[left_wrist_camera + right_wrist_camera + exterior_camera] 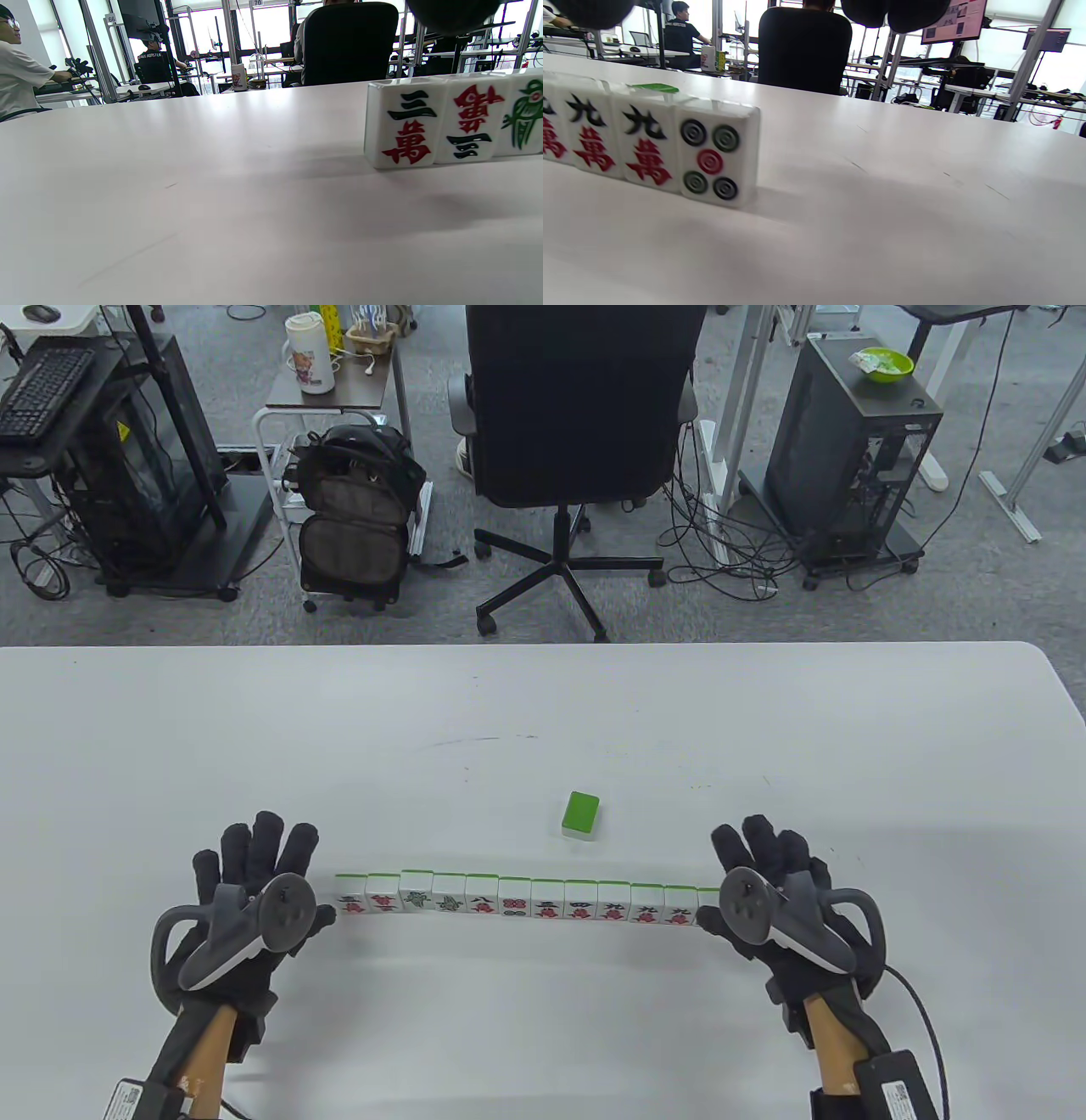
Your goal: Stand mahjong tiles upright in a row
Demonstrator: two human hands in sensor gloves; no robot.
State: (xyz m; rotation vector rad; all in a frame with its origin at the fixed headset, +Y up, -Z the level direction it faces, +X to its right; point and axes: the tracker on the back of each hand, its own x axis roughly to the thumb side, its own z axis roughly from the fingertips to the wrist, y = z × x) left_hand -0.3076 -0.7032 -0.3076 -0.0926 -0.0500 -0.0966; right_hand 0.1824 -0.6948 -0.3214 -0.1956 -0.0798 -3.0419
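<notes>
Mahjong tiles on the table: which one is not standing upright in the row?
The lone green-backed tile, lying flat with its green back up, apart behind the row. All others stand side by side, faces toward the person.

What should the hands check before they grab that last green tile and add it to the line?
1. Row of tiles standing upright, faces toward the person: ok.
2. Row straight with tiles side by side: ok.
3. Green tile lying flat behind the row, apart from it, not yet upright: not ok.
4. Left hand at the row's left end, holding nothing: ok.
5. Right hand at the row's right end, holding nothing: ok.
6. Whether either hand touches the end tiles: cannot tell.
</notes>
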